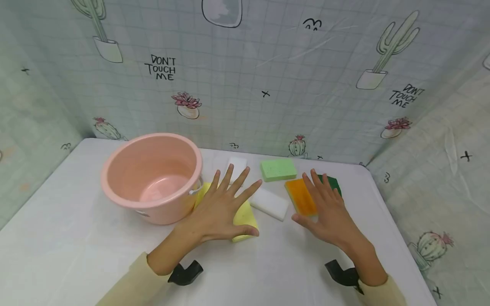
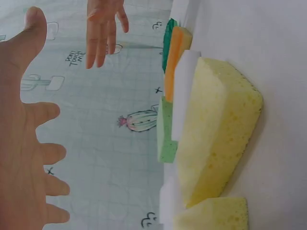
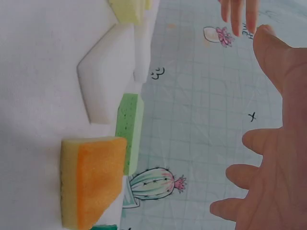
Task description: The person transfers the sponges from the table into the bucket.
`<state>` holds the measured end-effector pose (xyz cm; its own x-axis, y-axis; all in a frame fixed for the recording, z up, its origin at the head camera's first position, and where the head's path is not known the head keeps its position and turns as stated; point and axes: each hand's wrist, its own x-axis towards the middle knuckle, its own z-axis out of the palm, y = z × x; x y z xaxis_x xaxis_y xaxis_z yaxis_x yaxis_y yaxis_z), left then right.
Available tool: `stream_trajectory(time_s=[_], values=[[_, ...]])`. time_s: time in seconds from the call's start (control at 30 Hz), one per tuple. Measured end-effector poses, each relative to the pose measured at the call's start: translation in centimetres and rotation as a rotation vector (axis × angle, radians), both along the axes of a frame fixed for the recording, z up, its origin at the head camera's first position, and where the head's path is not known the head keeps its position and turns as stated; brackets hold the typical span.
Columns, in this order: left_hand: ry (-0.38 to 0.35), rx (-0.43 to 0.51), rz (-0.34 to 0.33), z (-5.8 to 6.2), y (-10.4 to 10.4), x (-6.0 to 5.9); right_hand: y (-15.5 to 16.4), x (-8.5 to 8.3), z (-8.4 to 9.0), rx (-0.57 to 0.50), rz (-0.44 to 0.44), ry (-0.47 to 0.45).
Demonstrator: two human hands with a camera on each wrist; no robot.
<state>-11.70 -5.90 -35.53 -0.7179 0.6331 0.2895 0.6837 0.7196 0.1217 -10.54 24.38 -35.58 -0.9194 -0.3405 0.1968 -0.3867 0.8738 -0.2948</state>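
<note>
My left hand (image 1: 220, 208) hovers with fingers spread above two yellow sponges (image 2: 220, 124), partly covering them in the head view. My right hand (image 1: 329, 212) is likewise spread, over an orange sponge (image 1: 300, 196) with a pale yellow side and a dark green pad (image 1: 334, 185) behind it. Neither hand touches anything. Between the hands lies a white sponge block (image 1: 269, 203). A second white block (image 1: 238, 163) sits farther back, half hidden by the left fingers. A light green sponge (image 1: 278, 169) lies near the table's back edge.
A pink bucket (image 1: 151, 204) stands upright on the left of the white table (image 1: 268, 272), close to the left hand; its inside shows no contents. Patterned cloth (image 1: 245, 85) hangs behind and at both sides. Black straps (image 1: 186, 273) sit at the wrists.
</note>
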Motion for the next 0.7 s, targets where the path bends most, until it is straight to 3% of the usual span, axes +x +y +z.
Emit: stream_trajectory(time_s=[0.4,0.7], values=[[0.076,0.033,-0.009,2.2,-1.4,0.8,-1.6,-0.2,0.2,-0.055,0.027,-0.004],[0.08,0.153,0.036,4.5,-4.7,1.7,-3.7,-0.8,0.1,-0.122,0.083,-0.006]])
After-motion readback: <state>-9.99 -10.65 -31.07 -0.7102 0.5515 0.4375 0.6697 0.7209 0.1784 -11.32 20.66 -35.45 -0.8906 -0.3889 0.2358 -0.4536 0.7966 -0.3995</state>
